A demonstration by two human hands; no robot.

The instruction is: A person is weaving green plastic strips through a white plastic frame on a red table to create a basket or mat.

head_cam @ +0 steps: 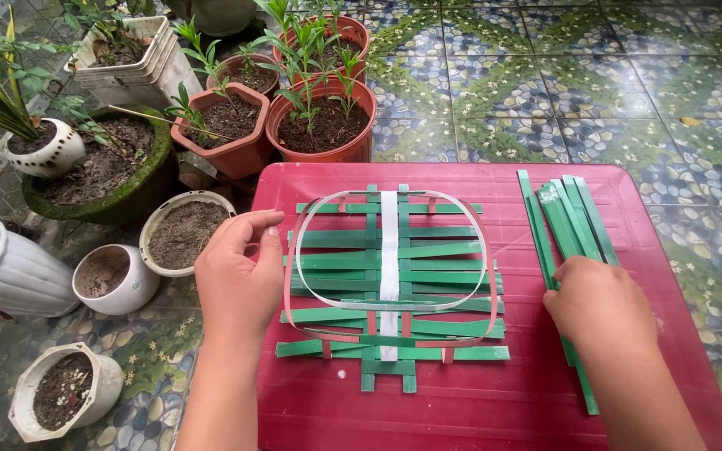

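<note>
Home patio, potted plants [319, 100], patterned floor tiles [561, 75]

The desk [478, 401] is deep red with fine ridges. On it lies a woven mat [390, 288] of dark green strips crossed by one white strip [389, 250] down its middle, with a pale pink and white hoop [486, 259] looped over it. Near the desk's right edge, a bundle of loose strips [566, 221] is the same green. The floor [595, 75] shows blue-grey pebbles with green diamonds and small white flowers. The pots are terracotta [327, 117] and white [114, 280].
</note>
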